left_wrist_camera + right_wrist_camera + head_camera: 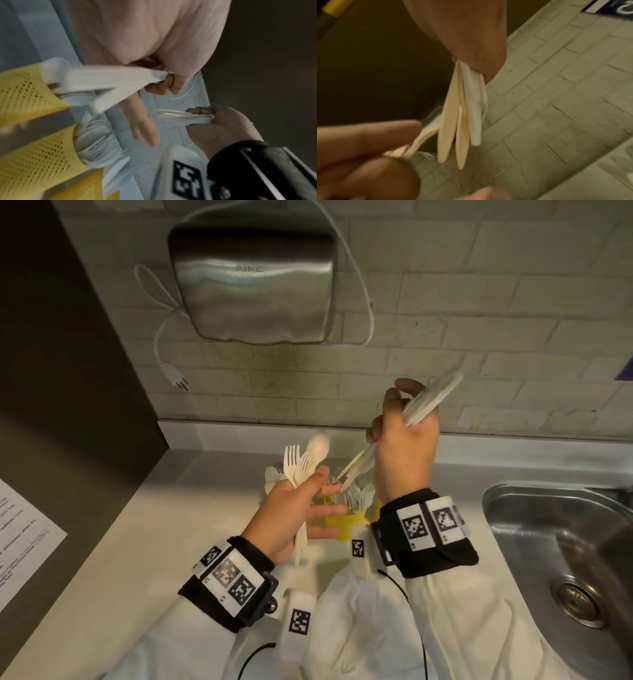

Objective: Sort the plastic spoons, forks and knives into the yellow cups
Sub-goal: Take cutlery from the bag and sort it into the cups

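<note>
the left hand point(291, 508) has thumb and palm clamped on a bunch of white plastic forks and a spoon point(301, 463), its other fingers spread straight toward the perforated yellow plastic cup of forks point(346, 523). just above that cup, the right hand point(404, 440) has its fingers curled tight round a bundle of white plastic knives point(430, 402), tips angled down toward the cup. a second yellow cup holding spoons point(22, 94) stands just beside the fork cup, away from the steel sink point(561, 542). a steel hand dryer point(251, 285) hangs on the brick wall above the cup.
</note>
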`<state>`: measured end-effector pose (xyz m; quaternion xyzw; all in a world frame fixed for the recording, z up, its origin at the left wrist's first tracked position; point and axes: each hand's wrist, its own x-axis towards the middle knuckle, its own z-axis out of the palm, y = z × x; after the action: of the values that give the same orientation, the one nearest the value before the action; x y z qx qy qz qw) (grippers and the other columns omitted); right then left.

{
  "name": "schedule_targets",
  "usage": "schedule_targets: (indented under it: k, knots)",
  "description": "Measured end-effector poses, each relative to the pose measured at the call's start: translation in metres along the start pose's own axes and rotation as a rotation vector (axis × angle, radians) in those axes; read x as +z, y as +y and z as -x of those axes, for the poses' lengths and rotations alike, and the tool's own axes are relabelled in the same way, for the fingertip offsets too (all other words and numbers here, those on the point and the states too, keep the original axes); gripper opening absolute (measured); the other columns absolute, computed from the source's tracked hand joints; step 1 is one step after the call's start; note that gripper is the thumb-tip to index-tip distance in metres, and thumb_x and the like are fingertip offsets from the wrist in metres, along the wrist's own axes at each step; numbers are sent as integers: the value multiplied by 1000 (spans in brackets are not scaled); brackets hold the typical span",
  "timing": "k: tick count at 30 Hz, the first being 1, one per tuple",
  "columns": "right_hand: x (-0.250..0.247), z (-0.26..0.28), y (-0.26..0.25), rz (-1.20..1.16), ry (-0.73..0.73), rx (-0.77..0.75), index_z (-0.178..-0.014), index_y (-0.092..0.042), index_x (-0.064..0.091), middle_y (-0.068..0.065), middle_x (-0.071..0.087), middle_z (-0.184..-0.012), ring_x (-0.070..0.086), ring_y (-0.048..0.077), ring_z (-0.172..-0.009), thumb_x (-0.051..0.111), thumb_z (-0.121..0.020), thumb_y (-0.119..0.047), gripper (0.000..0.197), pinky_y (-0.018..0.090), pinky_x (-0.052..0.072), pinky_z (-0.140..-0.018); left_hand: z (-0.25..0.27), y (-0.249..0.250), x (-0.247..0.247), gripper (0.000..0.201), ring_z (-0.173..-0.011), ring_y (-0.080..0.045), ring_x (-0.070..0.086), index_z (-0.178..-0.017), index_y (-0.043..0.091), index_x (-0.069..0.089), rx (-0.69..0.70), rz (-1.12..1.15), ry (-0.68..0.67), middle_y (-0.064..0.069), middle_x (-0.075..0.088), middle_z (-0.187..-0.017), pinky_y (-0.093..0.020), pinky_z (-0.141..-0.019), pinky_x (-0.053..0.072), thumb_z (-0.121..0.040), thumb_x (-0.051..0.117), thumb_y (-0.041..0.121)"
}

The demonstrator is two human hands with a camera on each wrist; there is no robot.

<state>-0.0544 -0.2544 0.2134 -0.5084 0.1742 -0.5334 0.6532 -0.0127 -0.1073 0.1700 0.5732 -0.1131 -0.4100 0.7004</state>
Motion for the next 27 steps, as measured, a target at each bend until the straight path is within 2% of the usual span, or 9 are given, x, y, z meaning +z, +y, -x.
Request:
schedule_targets:
  k: [3,5,7,10,12,15,18,23,27]
  knots:
    - [6,10,3,-14,-63,-19,-91,-20,56,-7,51,-63,46,17,-52,69,-94,-27,15,35,42,-55,-3,3,2,33,-104,-43,73,-82,12,55,-115,135,-68,-21,74,-118,-52,-83,61,-101,58,38]
    - [6,12,0,-54,-53,4,-89,-17,57,-4,51,-60,45,15,-48,72,-95,-20,16,32,41,-51,-6,6,0,44,-108,-46,71,-65,16,44,-154,216,-69,-27,71,-119,-52,-95,56,-102,56,38]
    - [5,14,-4,-101,-49,22,-87,-16,58,-2,50,-58,43,15,-45,71,-96,-12,17,28,40,-47,-10,7,-5,45,-110,-46,70,-62,15,43,-151,233,-39,-32,67,-124,-51,-95,58,-102,57,33]
    - [5,20,-8,-115,-119,40,-84,-16,58,-1,48,-56,42,14,-44,71,-95,-13,17,27,39,-44,-14,10,-5,43,-109,-43,71,-64,14,43,-148,275,-33,-30,66,-121,-46,-81,64,-102,56,28]
    - [4,27,-7,-91,-164,60,-83,-15,58,1,48,-56,43,14,-44,72,-94,-15,17,27,40,-44,-11,12,-2,42,-94,-39,76,-66,15,41,-157,280,-33,-25,73,-89,-43,-78,64,-103,54,28]
    - [3,36,0,-60,-277,76,-75,-19,59,0,50,-55,46,16,-47,73,-90,-26,22,28,42,-46,-7,14,1,41,-65,-31,74,-67,13,39,-159,325,-18,-12,60,-54,-49,-94,58,-105,50,24]
    - [2,40,10,38,-428,126,-66,-25,59,-2,51,-52,48,16,-46,71,-92,-34,30,31,42,-50,-8,11,-1,44,-72,-31,74,-62,12,44,-135,318,6,-16,60,-64,-52,-89,61,-104,51,21]
    - [-1,38,17,101,-509,211,-56,-28,58,-4,49,-48,46,19,-45,70,-91,-43,40,33,42,-53,-8,5,-3,45,-85,-37,76,-60,11,48,-134,312,5,-21,66,-76,-52,-83,62,-104,52,22]
    - [-6,40,18,146,-572,247,-63,-18,59,5,48,-50,47,21,-47,68,-98,-32,39,32,45,-53,-5,1,-3,39,-101,-41,70,-67,7,56,-125,291,-11,-23,65,-90,-52,-84,62,-103,52,22]
